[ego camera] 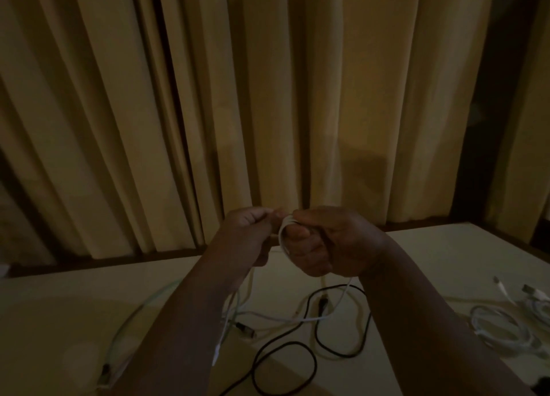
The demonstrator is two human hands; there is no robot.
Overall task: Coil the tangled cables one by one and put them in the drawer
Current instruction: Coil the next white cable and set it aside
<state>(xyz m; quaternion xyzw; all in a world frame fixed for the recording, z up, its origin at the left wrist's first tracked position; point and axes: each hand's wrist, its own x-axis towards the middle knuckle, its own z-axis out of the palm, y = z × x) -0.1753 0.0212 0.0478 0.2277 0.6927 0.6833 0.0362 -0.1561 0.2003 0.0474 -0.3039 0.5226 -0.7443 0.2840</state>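
Both hands are raised above the pale table (431, 255) in dim light. My right hand (330, 244) grips a small loop of a white cable (282, 235), wound round its fingers. My left hand (250, 229) pinches the same cable just left of the loop. The cable's loose length (297, 318) hangs down to the table between my forearms. Below lie a tangled black cable (318, 330) and a pale green cable (131, 321) at the left. No drawer is in view.
Several white cables (503, 327), loosely coiled, lie at the table's right edge. Tan curtains (268, 98) hang behind the table's far edge. A dark connector (245, 328) rests among the tangle.
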